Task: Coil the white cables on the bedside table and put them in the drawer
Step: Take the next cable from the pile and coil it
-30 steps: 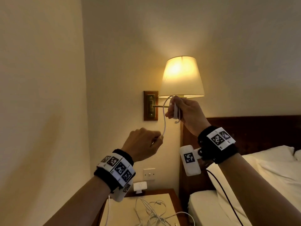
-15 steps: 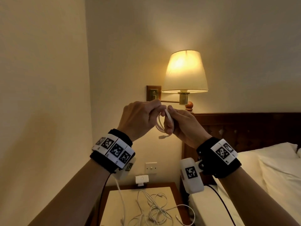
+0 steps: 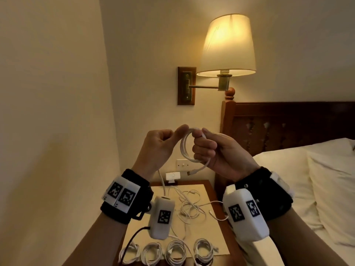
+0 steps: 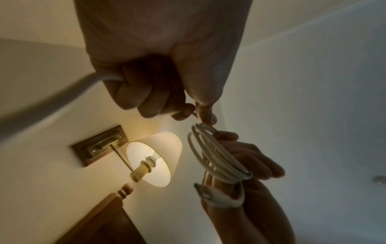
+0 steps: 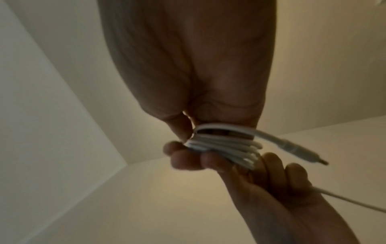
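White cable looped in right hand (left hand pinching).

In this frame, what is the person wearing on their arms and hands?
Both forearms are bare, no sleeves or gloves. The left hand and right hand each have a wide black wristband carrying white plates printed with black square code markers. A white boxy camera housing with its own marker hangs under each wrist; a thin black cable trails from the left one.
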Available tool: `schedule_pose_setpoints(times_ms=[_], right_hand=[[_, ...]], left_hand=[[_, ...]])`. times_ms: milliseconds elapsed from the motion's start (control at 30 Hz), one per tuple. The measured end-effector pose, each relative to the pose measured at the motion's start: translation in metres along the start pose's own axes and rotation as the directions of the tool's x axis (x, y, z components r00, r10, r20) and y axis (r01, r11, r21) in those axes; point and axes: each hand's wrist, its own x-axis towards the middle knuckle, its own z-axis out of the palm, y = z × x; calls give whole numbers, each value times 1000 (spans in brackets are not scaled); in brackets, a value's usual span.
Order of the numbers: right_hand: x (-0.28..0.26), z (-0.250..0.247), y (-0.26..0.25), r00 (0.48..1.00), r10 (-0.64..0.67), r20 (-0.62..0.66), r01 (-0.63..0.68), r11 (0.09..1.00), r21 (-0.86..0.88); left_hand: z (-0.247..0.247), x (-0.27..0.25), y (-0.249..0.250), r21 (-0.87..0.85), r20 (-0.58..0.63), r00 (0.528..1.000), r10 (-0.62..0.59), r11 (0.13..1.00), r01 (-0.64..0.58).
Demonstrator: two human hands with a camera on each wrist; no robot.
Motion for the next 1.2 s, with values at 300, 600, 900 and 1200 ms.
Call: schedule_pose_setpoints(times_ms=[300,600,900,1200], right_hand=[[-19,-18,19,969,-37,-244,53,997,59],[-18,-17,33,914,-126,-385,-55,903,-427],[-21,-12,49,939,-137,-314,-134,697,-704],[-22,-13,49,983,28,-179,-61,981,-182]], left_hand=[[13,-82,-97,-169,9,988,-153,974,153],[32,-96,-61,681,343,933,-110,713,-167],[20,-60,3,800,237,899,369,450,-396],[6,-31,-36,556,37,928,370,764,-327]])
